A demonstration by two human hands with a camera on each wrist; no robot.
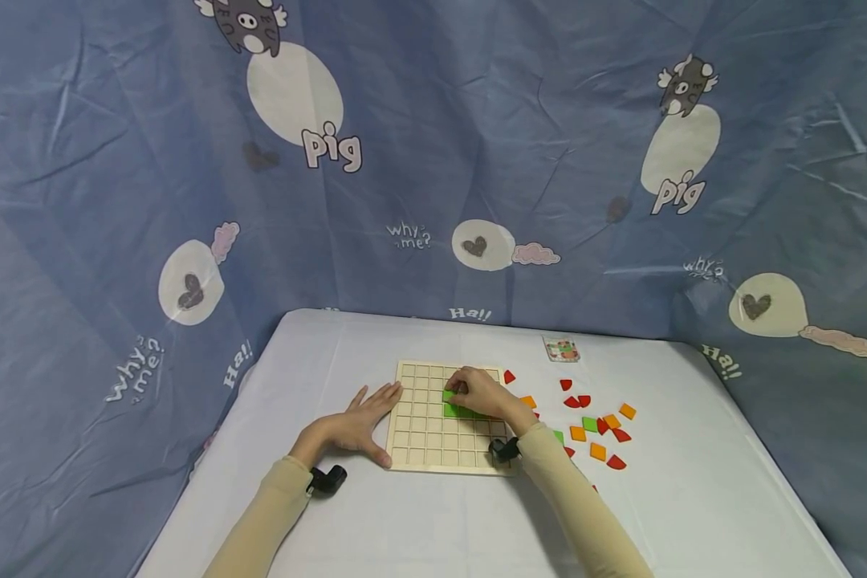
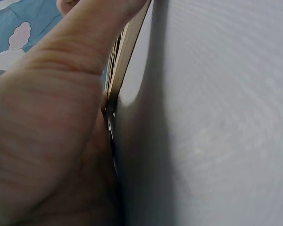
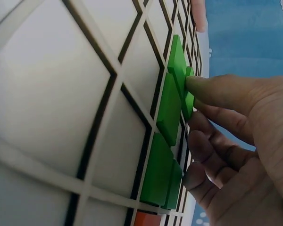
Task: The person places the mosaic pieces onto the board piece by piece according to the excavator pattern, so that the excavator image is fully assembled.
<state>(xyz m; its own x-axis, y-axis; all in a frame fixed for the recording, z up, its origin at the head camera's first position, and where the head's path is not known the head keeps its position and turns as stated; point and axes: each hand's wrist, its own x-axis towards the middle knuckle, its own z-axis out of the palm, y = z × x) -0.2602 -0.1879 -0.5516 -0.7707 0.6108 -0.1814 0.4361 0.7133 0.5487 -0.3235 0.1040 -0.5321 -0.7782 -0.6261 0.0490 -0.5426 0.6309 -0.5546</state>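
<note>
A pale wooden grid board (image 1: 422, 453) lies on the white table. My left hand (image 1: 356, 427) is spread beside it, the fingers at its upper left edge and the thumb at the lower left corner. Over the board's right half, my right hand (image 1: 482, 393) pinches a green square tile (image 3: 189, 101) between thumb and fingers. Several other green tiles (image 3: 168, 110) sit in the grid around it, and a red piece (image 3: 147, 219) shows next to them in the right wrist view. Part of the board's right side is hidden beneath the right hand and wrist.
Right of the board lie scattered orange squares (image 1: 598, 452), red quarter-round pieces (image 1: 616, 462) and a green tile (image 1: 590, 424). A small printed card (image 1: 562, 349) is near the back edge. Behind the table hangs a blue patterned cloth (image 1: 405, 177).
</note>
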